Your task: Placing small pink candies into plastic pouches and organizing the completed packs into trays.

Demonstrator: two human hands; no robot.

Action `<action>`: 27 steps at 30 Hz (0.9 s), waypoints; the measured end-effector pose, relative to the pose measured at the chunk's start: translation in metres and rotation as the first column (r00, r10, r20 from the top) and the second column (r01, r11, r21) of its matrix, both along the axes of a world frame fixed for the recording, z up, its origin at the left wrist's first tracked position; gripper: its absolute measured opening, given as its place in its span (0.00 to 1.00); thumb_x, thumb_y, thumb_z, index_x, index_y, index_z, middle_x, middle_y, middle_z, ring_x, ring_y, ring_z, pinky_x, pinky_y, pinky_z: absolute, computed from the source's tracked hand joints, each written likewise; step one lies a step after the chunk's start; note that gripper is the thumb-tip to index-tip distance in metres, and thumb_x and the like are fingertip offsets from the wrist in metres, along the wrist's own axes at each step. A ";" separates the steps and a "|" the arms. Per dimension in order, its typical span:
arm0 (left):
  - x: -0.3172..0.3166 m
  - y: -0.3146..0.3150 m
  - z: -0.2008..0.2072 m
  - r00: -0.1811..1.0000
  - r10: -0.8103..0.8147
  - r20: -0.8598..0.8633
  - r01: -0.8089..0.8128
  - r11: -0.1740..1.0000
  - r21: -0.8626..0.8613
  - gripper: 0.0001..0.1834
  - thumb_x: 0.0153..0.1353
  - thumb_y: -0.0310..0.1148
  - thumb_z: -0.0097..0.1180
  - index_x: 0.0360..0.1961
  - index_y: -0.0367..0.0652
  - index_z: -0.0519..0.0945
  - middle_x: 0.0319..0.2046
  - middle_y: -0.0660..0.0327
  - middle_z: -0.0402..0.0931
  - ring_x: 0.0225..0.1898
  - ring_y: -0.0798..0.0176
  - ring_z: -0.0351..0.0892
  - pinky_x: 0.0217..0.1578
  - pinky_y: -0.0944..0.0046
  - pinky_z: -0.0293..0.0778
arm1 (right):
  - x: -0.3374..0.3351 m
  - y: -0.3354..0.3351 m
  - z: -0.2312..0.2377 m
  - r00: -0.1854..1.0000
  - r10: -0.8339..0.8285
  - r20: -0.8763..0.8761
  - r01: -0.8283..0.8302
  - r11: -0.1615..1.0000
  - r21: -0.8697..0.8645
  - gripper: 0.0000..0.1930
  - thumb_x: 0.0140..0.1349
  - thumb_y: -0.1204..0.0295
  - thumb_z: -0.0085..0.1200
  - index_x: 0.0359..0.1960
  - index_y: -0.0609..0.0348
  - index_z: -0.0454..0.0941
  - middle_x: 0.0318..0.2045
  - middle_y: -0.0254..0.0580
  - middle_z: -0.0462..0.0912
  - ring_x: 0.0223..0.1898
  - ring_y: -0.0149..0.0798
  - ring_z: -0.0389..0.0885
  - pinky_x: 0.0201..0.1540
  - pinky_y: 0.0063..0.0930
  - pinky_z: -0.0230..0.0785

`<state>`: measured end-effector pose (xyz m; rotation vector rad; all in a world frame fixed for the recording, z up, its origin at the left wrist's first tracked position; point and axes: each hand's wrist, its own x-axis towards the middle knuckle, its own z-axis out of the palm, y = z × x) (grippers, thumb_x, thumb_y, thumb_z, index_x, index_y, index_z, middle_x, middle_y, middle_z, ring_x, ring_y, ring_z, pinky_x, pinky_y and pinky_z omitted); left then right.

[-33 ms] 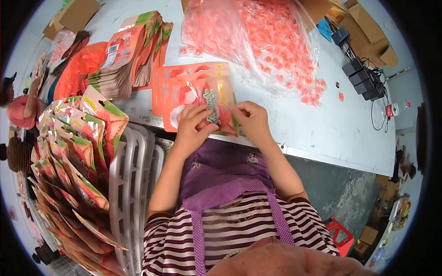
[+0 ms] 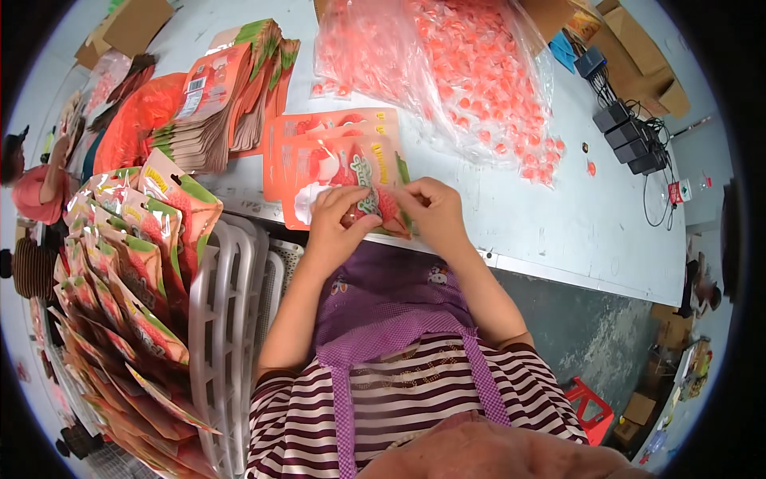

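Note:
A red and pink stand-up pouch (image 2: 331,164) with strawberry pictures lies on top of a few like it at the near table edge. Its green-edged end points right. My left hand (image 2: 339,223) is on the pouch's near part, fingers bent over its face and the thumb apart, gripping it. At the green end, my right hand (image 2: 437,211) has its fingertips pinched on the pouch's edge. The fingers hide part of that end, so whether its mouth is parted I cannot tell.
A large clear bag of wrapped red sweets (image 2: 487,88) spills onto the table. Stacked flat pouches (image 2: 215,104) lie at the back left. Filled-looking pouches (image 2: 128,279) crowd a grey crate (image 2: 227,279) at my left. Black adapters with cables (image 2: 630,136) are at the right.
My right hand's fingertips have shifted slightly up along the pouch's edge, and more of its green strip shows. My left hand stays almost where it was.

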<state>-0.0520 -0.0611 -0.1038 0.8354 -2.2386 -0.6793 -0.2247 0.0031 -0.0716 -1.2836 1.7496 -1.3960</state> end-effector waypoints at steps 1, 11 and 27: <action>-0.006 0.008 0.006 0.987 0.066 -0.145 -0.005 0.923 0.385 0.22 0.48 0.36 0.65 0.45 0.41 0.76 0.44 0.57 0.75 0.46 0.61 0.71 0.49 0.60 0.65 | 0.006 0.003 0.001 0.995 0.042 0.092 -0.043 0.999 0.002 0.07 0.55 0.73 0.59 0.25 0.66 0.77 0.20 0.36 0.77 0.19 0.24 0.72 0.23 0.19 0.64; -0.024 0.042 0.040 0.838 0.265 -0.478 0.174 0.700 0.692 0.07 0.57 0.27 0.58 0.28 0.34 0.75 0.23 0.65 0.76 0.26 0.77 0.71 0.29 0.77 0.67 | 0.008 0.017 0.010 0.946 0.212 -0.244 -0.242 0.965 -0.098 0.08 0.46 0.80 0.60 0.23 0.65 0.71 0.31 0.45 0.78 0.35 0.40 0.78 0.37 0.27 0.70; -0.024 0.041 0.055 0.964 0.057 -0.258 0.018 0.961 0.276 0.13 0.48 0.18 0.55 0.19 0.38 0.62 0.16 0.62 0.62 0.18 0.70 0.60 0.18 0.70 0.60 | 0.013 0.024 0.027 0.984 0.161 -0.079 -0.160 0.987 0.015 0.05 0.55 0.79 0.52 0.28 0.63 0.67 0.34 0.54 0.80 0.33 0.49 0.80 0.34 0.30 0.71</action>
